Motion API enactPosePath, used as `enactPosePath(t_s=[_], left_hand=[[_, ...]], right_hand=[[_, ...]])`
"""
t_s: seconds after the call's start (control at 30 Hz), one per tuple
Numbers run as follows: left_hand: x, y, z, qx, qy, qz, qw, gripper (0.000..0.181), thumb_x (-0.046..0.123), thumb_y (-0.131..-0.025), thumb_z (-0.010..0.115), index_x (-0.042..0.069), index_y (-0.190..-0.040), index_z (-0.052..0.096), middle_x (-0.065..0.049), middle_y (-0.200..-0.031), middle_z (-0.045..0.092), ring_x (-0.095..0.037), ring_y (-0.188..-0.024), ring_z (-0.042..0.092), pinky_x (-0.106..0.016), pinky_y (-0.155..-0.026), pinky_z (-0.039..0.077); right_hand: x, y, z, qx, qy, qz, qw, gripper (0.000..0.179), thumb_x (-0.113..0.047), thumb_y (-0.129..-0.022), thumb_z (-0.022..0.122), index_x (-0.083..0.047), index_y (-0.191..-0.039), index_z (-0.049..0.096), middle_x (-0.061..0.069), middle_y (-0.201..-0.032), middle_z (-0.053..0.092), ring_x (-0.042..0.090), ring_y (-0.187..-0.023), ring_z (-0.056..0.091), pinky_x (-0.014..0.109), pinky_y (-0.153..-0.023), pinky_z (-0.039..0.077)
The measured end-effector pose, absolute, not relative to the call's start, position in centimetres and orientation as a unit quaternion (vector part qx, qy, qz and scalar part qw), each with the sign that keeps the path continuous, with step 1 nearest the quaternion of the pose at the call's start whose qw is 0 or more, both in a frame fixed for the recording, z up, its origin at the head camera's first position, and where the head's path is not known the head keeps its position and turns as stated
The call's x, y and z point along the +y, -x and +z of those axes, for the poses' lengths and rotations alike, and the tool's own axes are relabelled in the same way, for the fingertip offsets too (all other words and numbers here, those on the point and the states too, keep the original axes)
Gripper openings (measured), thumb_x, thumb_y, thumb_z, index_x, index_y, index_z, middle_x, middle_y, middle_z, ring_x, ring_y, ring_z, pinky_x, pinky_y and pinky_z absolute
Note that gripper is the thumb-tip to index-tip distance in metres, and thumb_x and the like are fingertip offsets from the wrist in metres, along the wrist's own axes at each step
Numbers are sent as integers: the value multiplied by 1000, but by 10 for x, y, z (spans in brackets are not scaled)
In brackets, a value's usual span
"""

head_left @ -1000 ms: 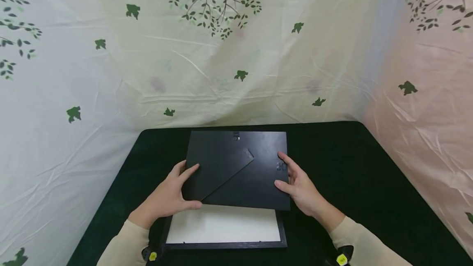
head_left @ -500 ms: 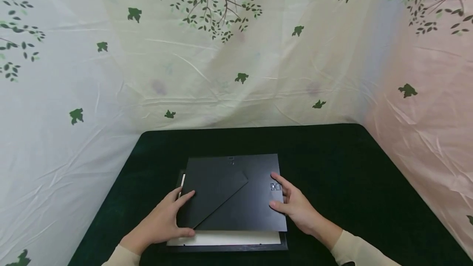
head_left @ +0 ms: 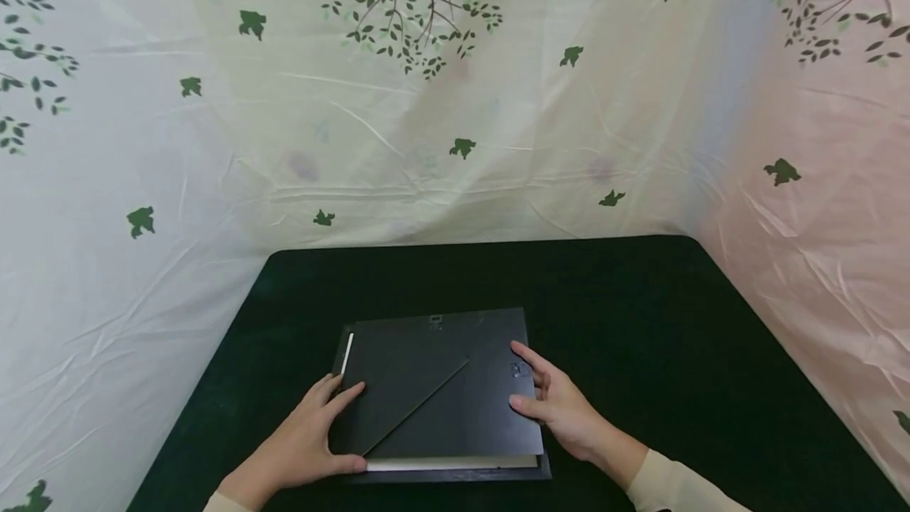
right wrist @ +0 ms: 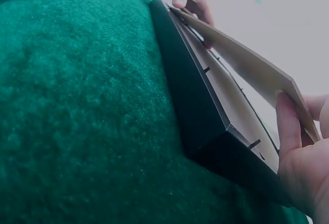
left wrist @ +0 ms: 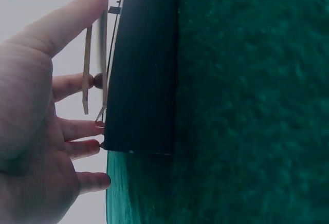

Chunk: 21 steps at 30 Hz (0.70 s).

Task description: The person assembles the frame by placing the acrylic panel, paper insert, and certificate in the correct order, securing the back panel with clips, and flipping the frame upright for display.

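Backing board (head_left: 448, 393), black, one: between the two hands, tilted over the picture frame (head_left: 455, 476), its edge higher at the right fingers than at the left.
Left hand (head_left: 306, 441): fingers spread, holding the board's near left corner, thumb on the near edge.
Right hand (head_left: 569, 413): fingers pinching the board's right edge, thumb and forefinger on top.
Head view only: the board's outer face, with a diagonal stand edge between the hands and two small metal fittings, one beside the right fingertips (head_left: 521, 370), one beyond both hands.
Right wrist view only: the paler underside above the right fingers, plus thin dark tabs (right wrist: 255, 144) on the frame's inner edge, just beside those fingers.
Left wrist view: thumb and fingers either side of thin edges; which part each belongs to cannot be told.
White sheet (head_left: 455, 463): inside the frame, now a narrow band right of the left thumb; a much deeper area lay uncovered one second earlier, when the board sat farther out.
Surface (head_left: 640, 322): dark green, under frame and fingers.
Curtain (head_left: 398, 125): beyond the fingers, printed with leaves and branches.
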<state>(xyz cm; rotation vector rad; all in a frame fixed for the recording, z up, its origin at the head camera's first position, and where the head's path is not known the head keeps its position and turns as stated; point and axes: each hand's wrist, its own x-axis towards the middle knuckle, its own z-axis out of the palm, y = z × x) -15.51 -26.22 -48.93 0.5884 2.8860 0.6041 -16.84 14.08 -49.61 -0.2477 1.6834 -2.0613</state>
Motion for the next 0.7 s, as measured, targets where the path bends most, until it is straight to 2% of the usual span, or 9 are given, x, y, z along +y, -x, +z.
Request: enactPosePath(t_s=[0.23,0.47,0.7], left_hand=[[-266,151,-494,957,-207,198,51,108,82,-60,65,22,-147,41,-17,-157,17,-39,-138,24,-60,-99,38],[-269,150,-492,953,-208,207,74,108,81,-60,65,21,-147,42,-16,-156,22,-46,-139,20,-65,-95,38],[-270,149,-496,952,-202,216,79,106,80,-61,66,22,-147,42,-16,-157,16,-41,-138,24,-59,-93,42]], right_hand=[[137,169,-498,596,93,-757,249,77,-6,-96,58,-24,-155,12,24,-148,33,33,-120,54,46,-92,49],[136,168,-500,592,86,-758,262,80,-6,-95,58,-25,-156,9,22,-149,33,34,-121,53,47,-93,48],[136,169,-501,592,87,-755,268,81,-7,-95,58,-22,-156,7,24,-148,35,35,-119,55,48,-91,49]])
